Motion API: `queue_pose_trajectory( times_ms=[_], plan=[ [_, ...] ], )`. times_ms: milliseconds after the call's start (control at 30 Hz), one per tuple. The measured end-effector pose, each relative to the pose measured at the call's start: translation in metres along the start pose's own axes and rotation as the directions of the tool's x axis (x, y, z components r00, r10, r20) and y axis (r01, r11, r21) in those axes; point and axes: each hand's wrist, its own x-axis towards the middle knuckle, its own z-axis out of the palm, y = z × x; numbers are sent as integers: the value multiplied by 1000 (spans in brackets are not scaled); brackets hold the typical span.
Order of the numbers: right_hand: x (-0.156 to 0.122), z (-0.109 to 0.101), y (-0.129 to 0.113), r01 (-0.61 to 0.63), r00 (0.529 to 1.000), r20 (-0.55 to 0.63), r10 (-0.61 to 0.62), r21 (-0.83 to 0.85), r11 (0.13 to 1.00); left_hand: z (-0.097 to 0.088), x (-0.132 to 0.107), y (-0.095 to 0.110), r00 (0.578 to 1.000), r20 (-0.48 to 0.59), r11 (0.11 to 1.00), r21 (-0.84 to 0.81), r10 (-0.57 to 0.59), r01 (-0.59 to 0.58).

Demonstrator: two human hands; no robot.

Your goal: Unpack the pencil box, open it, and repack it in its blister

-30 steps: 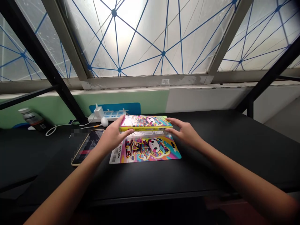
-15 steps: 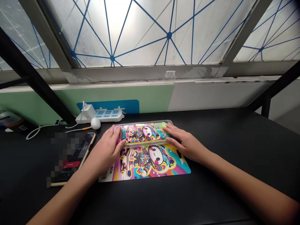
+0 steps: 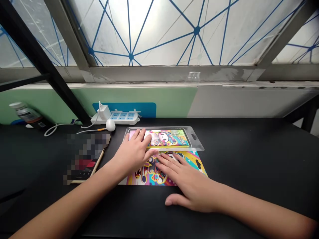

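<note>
My left hand [image 3: 133, 151] rests with spread fingers on the left part of a colourful cartoon-printed box [image 3: 174, 141]. That box sits in a clear plastic blister shell [image 3: 195, 143], which has a hang hole at its right end. A matching printed backing card [image 3: 196, 162] lies on the near side of the shell, partly under its front edge. Over the card stretches my right hand [image 3: 189, 186], palm down, fingers extended, thumb out towards me over the black table. My two hands almost meet at the fingertips and cover the middle of the card.
A phone [image 3: 91, 162], partly pixelated, lies left of the card on the black table [image 3: 249, 159]. Behind it are a white power strip [image 3: 122, 117], a round white plug-like piece [image 3: 110, 125] and cables. At far left stands a bottle [image 3: 26, 113]. Black slanted bars flank the table.
My right hand has left the shell's right end and come down onto the card. My left hand has slid further over the box. The view has shifted slightly left.
</note>
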Motion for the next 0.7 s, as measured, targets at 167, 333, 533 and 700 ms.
queue_pose_trajectory(
  times_ms=[167,333,533,700],
  plan=[
    [-8,-4,1,-46,996,83,40,82,996,-1,1,-9,999,2,999,1,-35,35],
    [-14,-1,9,-73,995,-67,80,97,993,3,-7,-20,998,-8,997,-33,-69,69],
    [-7,5,18,-232,933,-288,216,-22,973,7,-9,-22,998,30,998,18,-63,62],
    [-5,8,16,-328,909,-292,297,-64,943,6,-8,-23,998,43,998,-6,-56,56]
  ],
)
